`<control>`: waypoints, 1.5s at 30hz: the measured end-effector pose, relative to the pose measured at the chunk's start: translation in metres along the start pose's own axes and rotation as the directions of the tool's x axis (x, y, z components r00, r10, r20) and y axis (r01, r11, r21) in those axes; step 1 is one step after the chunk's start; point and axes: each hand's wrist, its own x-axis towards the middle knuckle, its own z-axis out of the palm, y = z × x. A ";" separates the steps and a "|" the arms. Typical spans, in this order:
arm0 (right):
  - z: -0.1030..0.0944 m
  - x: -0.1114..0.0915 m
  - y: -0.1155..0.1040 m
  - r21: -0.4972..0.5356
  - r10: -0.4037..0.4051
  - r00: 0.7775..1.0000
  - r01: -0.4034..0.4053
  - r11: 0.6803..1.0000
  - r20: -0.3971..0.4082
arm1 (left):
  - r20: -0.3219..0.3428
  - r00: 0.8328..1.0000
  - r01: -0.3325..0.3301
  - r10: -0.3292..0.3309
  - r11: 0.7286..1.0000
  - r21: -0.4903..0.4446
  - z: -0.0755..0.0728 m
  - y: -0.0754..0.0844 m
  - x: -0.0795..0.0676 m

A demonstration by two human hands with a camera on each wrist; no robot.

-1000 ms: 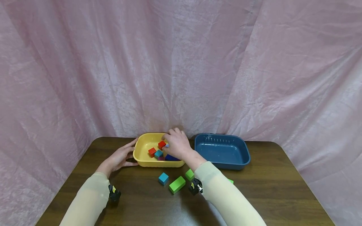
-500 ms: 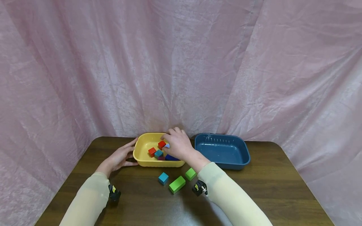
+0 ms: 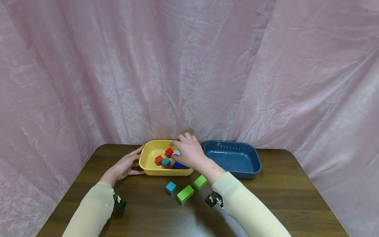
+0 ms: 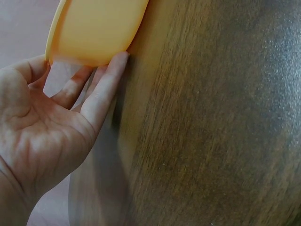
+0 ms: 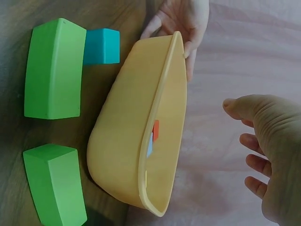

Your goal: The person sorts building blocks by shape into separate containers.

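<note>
My left hand [image 3: 123, 166] braces the left end of a yellow plastic tray [image 3: 165, 172], its fingers and thumb spread and fairly straight against the tray wall [image 4: 99, 33]. Over the tray's right part hovers my right hand [image 3: 189, 152]; in the right wrist view its loosely bent fingers [image 5: 257, 163] hold nothing and stand apart from the rim. Inside the tray lie two red cubes, one nearer the middle [image 3: 169, 152] and one further left [image 3: 159, 160], a teal cube [image 3: 165, 162], a dark blue block [image 3: 180, 165], a maroon block [image 3: 168, 167] and a light blue piece [image 3: 176, 153], partly hidden.
A dark blue tray [image 3: 232, 159] stands to the right of the yellow one. In front on the wooden table [image 3: 148, 210] lie a blue cube [image 3: 170, 187], a green oblong block [image 3: 185, 194] and another green block [image 3: 200, 182]. A pink curtain [image 3: 189, 72] hangs behind.
My right hand and forearm have shifted slightly to the right, showing more of the light blue piece and the second green block. The left hand stays in place.
</note>
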 end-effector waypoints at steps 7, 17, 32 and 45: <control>-0.003 -0.007 -0.002 0.003 -0.045 0.998 0.045 0.999 -0.035 | -0.003 1.000 0.004 -0.004 1.000 0.000 -0.002 -0.001 0.000; -0.008 -0.011 -0.006 0.032 -0.074 0.997 0.075 0.997 -0.026 | -0.004 1.000 -0.004 0.004 1.000 0.015 -0.003 -0.002 -0.001; -0.009 -0.020 -0.014 0.028 -0.127 0.989 0.130 0.991 -0.079 | -0.009 1.000 -0.010 0.010 1.000 0.009 -0.005 -0.002 -0.001; -0.013 -0.027 -0.012 0.028 -0.173 0.984 0.174 0.984 -0.052 | 0.003 1.000 -0.007 0.008 1.000 -0.006 -0.007 -0.003 0.000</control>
